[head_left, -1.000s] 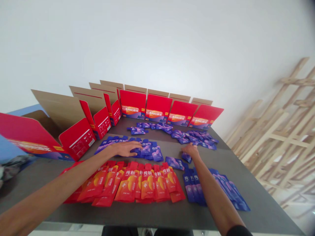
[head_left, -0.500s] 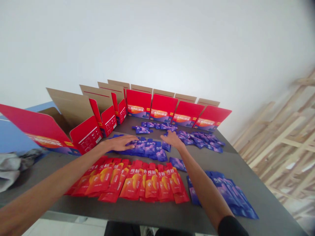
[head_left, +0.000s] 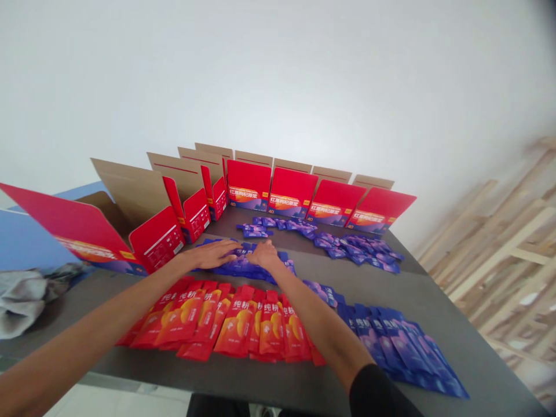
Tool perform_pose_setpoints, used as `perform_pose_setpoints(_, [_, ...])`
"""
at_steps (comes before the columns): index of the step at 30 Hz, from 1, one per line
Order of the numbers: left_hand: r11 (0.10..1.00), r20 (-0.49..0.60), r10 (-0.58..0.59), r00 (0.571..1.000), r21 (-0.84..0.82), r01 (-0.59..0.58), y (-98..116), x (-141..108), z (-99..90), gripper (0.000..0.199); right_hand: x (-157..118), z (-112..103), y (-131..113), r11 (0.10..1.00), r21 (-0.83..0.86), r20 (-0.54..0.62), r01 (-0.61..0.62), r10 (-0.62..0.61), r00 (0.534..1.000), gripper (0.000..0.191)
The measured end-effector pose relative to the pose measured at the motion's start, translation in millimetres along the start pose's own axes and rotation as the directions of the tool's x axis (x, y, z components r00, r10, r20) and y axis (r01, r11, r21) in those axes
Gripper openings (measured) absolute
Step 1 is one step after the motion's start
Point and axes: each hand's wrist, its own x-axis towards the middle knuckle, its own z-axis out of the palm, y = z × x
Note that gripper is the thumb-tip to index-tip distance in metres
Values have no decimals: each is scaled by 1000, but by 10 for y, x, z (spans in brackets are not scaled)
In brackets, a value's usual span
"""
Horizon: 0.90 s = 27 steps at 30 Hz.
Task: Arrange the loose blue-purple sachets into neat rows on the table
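Note:
My left hand (head_left: 216, 253) lies over the left part of a row of purple pouches (head_left: 238, 265), its fingers stretched out and touching them. Over the same row, close beside it, is my right hand (head_left: 263, 256). Its fingers are curled downward, and the tips and anything between them are hidden. Nearer to me, partly under my right forearm, red-orange pouches (head_left: 234, 325) with fruit pictures overlap in a row. To the right, more purple pouches (head_left: 397, 341) fan out along the table.
Open red cartons (head_left: 290, 191) line the back of the grey table (head_left: 278, 383), and others (head_left: 158, 238) stand along the left. Small purple sachets (head_left: 356, 249) lie scattered before the back cartons. A grey cloth (head_left: 21, 298) rests at the left edge. Wooden frames (head_left: 512, 260) stand at right.
My right hand has moved left along the purple row, closer to my left hand, and its fingers have curled. My left hand stays nearly in place. The view has shifted slightly.

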Motion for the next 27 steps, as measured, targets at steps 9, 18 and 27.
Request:
perform_pose_setpoints(9, [999,-8,29,1000,-43,-29,27,57,-16,67,131,-224,828,988,-16,-199,-154,148,969,68])
perform_pose_setpoints(18, [997,-19,58,998,-45,-58,147,143,-57,72,86,-368,2291,863,-112,-261,-493,453,852,45])
perform_pose_setpoints(27, [998,-2,34,999,-46,-34,128,57,-83,75,-89,-474,2393,924,-260,-243,-281,219,945,44])
